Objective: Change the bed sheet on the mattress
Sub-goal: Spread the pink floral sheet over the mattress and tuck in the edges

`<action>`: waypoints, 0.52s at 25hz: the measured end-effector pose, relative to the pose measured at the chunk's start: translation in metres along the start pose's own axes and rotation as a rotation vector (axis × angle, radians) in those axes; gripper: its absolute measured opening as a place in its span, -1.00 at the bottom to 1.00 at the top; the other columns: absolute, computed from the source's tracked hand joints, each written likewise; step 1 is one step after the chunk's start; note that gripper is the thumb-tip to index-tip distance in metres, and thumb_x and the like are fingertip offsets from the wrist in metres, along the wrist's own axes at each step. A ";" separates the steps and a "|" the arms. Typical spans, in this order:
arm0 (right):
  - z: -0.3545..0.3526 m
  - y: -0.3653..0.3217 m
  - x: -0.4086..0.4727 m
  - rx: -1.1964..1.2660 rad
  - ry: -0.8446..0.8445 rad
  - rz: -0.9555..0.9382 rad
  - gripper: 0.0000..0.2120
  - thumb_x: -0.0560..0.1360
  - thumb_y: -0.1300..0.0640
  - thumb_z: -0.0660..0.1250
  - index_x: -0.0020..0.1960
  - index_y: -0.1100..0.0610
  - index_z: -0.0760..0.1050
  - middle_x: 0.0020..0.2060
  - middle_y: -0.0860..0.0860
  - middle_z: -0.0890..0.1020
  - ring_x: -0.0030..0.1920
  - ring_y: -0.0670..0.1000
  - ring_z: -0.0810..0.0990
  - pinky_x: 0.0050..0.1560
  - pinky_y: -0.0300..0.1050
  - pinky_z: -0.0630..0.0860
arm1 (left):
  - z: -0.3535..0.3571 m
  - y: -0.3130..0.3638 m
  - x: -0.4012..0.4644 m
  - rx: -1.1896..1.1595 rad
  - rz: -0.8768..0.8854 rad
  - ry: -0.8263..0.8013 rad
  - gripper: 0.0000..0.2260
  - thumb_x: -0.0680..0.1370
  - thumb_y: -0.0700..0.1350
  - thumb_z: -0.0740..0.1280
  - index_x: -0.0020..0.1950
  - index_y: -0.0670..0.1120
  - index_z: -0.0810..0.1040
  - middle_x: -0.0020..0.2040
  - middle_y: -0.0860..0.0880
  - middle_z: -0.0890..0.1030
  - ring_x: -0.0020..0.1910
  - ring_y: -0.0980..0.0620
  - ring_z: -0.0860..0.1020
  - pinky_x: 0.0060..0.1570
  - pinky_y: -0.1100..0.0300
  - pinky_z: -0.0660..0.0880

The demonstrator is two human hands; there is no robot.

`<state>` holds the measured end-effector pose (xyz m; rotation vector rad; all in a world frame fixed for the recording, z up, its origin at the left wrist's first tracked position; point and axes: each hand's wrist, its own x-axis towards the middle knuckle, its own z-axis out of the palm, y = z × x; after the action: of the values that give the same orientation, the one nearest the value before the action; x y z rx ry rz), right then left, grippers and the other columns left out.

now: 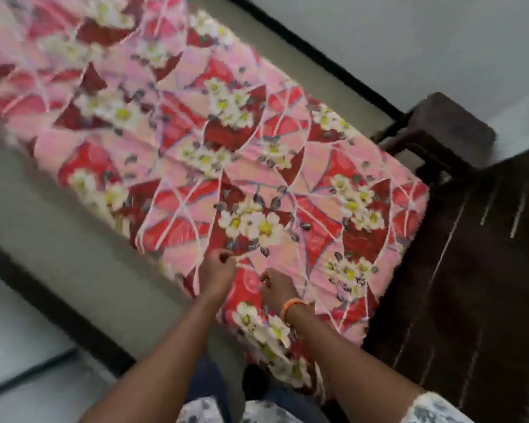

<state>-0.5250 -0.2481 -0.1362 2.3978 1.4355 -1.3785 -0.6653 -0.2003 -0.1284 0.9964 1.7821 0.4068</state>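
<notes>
Nearest the camera, the left hand (219, 274) and the right hand (277, 286) with an orange wristband each pinch the pink-and-red floral cotton bed sheet (196, 141) near its close end, the sheet-covered mattress stretching lengthwise away up-left, both hands about equally near.

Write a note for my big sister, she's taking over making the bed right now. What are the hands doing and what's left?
Left hand: pinching a fold of the pink and red flowered cotton bed sheet near the bed's near end.
Right hand, the one with the orange wristband: gripping the same sheet just beside the left.
The sheet is spread over the whole mattress, and part of it hangs down at the near corner by the legs.
Beside the bed stands a dark brown wooden stool.
Done: sheet laid out along the mattress.
Left: probably smooth the near end and tuck in the hanging part. The picture is blurry, so check the far end too.
</notes>
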 end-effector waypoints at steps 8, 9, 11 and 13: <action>0.095 0.109 -0.015 -0.484 -0.125 -0.147 -0.75 0.56 0.13 0.26 0.21 0.17 0.44 0.16 0.18 0.55 0.18 0.22 0.52 0.08 0.00 0.46 | 0.116 -0.188 -0.089 -0.351 -0.342 0.003 -0.84 0.48 -0.26 0.37 0.01 -0.06 0.50 -0.03 -0.06 0.56 -0.04 -0.04 0.52 -0.05 0.16 0.40; 0.105 0.126 -0.014 -0.553 -0.130 -0.135 -0.72 0.57 0.04 0.28 0.20 0.17 0.42 0.16 0.16 0.53 0.16 0.21 0.52 0.07 0.02 0.45 | 0.137 -0.203 -0.097 -0.395 -0.326 -0.038 -0.79 0.48 -0.23 0.37 0.08 -0.08 0.49 0.02 -0.03 0.57 0.01 -0.03 0.55 0.01 0.15 0.45; 0.129 0.158 -0.012 -0.666 -0.141 -0.111 -0.65 0.57 -0.09 0.27 0.20 0.14 0.37 0.15 0.12 0.50 0.14 0.20 0.52 0.05 0.04 0.46 | 0.176 -0.239 -0.112 -0.484 -0.258 -0.108 -0.58 0.48 -0.12 0.38 0.33 -0.04 0.43 0.14 0.06 0.60 0.12 0.02 0.58 0.12 0.14 0.51; 0.142 0.178 -0.009 -0.732 -0.094 -0.145 -0.64 0.58 -0.14 0.25 0.18 0.13 0.36 0.13 0.11 0.52 0.12 0.20 0.55 0.01 0.05 0.47 | 0.207 -0.258 -0.122 -0.531 -0.256 -0.160 -0.66 0.52 -0.08 0.40 0.27 0.05 0.45 0.07 0.19 0.58 0.06 0.12 0.58 -0.02 0.31 0.46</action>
<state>-0.4931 -0.4174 -0.2852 1.7682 1.7195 -0.7606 -0.5776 -0.4860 -0.3156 0.4099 1.5161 0.5812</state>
